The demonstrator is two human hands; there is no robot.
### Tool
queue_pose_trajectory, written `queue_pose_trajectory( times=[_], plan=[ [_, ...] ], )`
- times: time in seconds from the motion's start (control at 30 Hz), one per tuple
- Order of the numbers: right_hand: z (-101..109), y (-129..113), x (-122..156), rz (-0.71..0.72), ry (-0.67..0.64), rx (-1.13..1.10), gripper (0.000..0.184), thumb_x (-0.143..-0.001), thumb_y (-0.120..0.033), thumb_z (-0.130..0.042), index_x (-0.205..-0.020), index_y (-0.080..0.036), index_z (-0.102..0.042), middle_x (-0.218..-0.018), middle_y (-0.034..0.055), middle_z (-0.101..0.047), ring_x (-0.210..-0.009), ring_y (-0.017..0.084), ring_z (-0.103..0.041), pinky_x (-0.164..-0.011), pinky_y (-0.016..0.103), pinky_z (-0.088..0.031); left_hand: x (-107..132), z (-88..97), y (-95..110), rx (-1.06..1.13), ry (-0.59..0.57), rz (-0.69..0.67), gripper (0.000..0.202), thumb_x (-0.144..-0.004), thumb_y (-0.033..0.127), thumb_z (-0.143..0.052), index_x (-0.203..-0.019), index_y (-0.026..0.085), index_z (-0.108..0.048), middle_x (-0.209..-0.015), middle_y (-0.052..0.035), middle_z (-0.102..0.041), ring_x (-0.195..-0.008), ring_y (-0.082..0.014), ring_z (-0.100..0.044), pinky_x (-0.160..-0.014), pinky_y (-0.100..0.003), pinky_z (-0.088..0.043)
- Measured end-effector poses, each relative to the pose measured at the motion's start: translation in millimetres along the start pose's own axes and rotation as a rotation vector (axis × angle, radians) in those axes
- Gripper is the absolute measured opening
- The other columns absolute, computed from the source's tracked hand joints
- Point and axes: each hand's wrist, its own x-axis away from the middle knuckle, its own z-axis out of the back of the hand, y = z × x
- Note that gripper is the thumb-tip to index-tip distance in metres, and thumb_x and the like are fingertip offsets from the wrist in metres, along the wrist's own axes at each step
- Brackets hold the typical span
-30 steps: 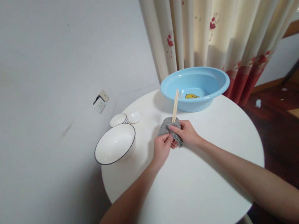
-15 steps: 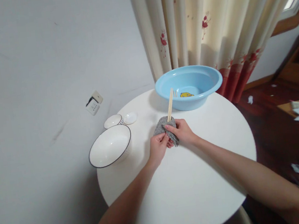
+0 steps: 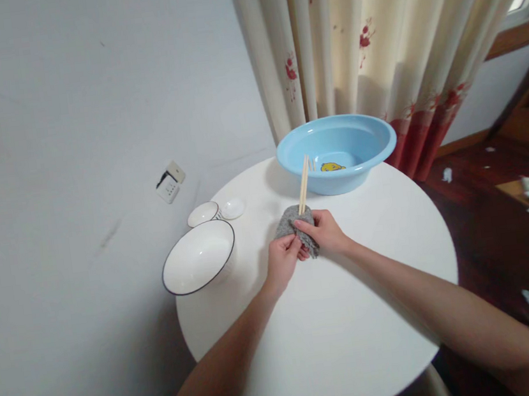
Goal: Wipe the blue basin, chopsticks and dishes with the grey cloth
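Both my hands meet over the middle of a round white table (image 3: 338, 330). My right hand (image 3: 327, 232) is closed round a grey cloth (image 3: 289, 223) wrapped about the lower end of a pair of wooden chopsticks (image 3: 303, 183), which stick up and away toward a light blue basin (image 3: 336, 150). My left hand (image 3: 283, 262) pinches the same cloth from the left side. What my left hand's fingers press under the cloth is hidden.
A large white bowl with a dark rim (image 3: 199, 265) sits at the table's left edge, with a small bowl (image 3: 203, 214) and a small white dish (image 3: 232, 209) behind it. A cream curtain with red flowers (image 3: 370, 37) hangs behind the basin. Papers lie on the dark floor at right.
My hands, the cloth and the chopsticks stay together in the same grip; only my head has shifted a little, so the scene slides slightly in view.
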Motion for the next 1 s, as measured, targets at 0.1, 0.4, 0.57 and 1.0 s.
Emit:
queue_pose_trajectory(
  times=[0.1,0.4,0.57,1.0],
  plan=[
    [-1,0,0,-0.008,0.015,0.001,0.046,-0.078,-0.059,-0.069,-0.068,-0.016,-0.058,-0.053,0.0008,-0.06,-0.045,0.013,-0.053,-0.042,0.023,-0.041,0,0.6,-1,0.006,-0.003,0.009,0.04,-0.08,0.049,-0.066,-0.063,0.013,-0.063,-0.056,-0.0037,-0.064,-0.048,-0.0114,-0.057,-0.048,-0.022,-0.045],
    [2,-8,-4,-0.007,0.137,0.017,0.047,-0.073,-0.059,-0.072,-0.063,-0.015,-0.059,-0.056,0.0008,-0.059,-0.049,0.012,-0.049,-0.045,0.023,-0.039,1,1.2,4,-0.002,-0.033,-0.01,0.045,-0.081,0.053,-0.066,-0.064,0.012,-0.066,-0.058,-0.0047,-0.065,-0.049,-0.0104,-0.056,-0.049,-0.021,-0.044],
    [21,-18,-14,0.098,0.333,0.027,0.043,-0.072,-0.055,-0.074,-0.064,-0.013,-0.064,-0.057,-0.0017,-0.057,-0.053,0.01,-0.045,-0.049,0.022,-0.038,3,-0.1,0,0.011,-0.082,0.021,0.045,-0.079,0.055,-0.069,-0.074,0.011,-0.071,-0.062,-0.0054,-0.067,-0.05,-0.0101,-0.057,-0.049,-0.021,-0.045],
    [31,-18,-22,0.142,0.533,-0.185,0.043,-0.071,-0.054,-0.076,-0.069,-0.013,-0.065,-0.063,-0.0004,-0.061,-0.056,0.01,-0.049,-0.053,0.023,-0.042,5,-2.4,-4,0.004,-0.103,0.038,0.042,-0.078,0.053,-0.07,-0.076,0.011,-0.071,-0.058,-0.0036,-0.065,-0.047,-0.0096,-0.056,-0.047,-0.02,-0.044]
  ],
)
